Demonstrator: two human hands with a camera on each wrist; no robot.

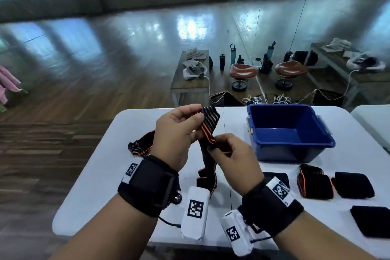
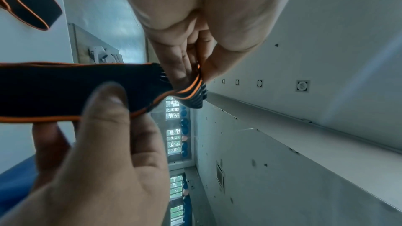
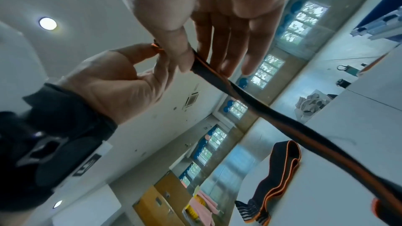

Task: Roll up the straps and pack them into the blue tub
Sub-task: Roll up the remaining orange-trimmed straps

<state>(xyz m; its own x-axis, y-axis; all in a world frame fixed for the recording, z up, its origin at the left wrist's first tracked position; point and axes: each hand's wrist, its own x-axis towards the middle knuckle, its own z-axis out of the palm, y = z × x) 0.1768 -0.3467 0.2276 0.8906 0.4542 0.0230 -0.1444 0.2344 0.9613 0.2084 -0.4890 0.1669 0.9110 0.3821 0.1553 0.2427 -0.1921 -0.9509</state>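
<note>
A black strap with orange edges (image 1: 207, 167) hangs in the air above the white table (image 1: 118, 179), its lower folds touching the tabletop. My left hand (image 1: 197, 116) pinches the strap's striped end (image 2: 193, 90) between thumb and fingers. Just below it, my right hand (image 1: 215, 143) pinches the same strap (image 3: 282, 123) with thumb and forefinger, the other fingers held straight. A second strap of the same kind (image 1: 140, 143) lies loose on the table behind my left wrist. The blue tub (image 1: 280, 118) stands on the table to the right of both hands.
Black rolled straps (image 1: 314, 183) (image 1: 354, 184) (image 1: 371, 221) lie on the table in front of the tub. Another white table (image 1: 373, 120) adjoins on the right. Beyond the far edge, on the wooden floor, stand a low bench (image 1: 190, 84), a stool (image 1: 242, 74) and bottles.
</note>
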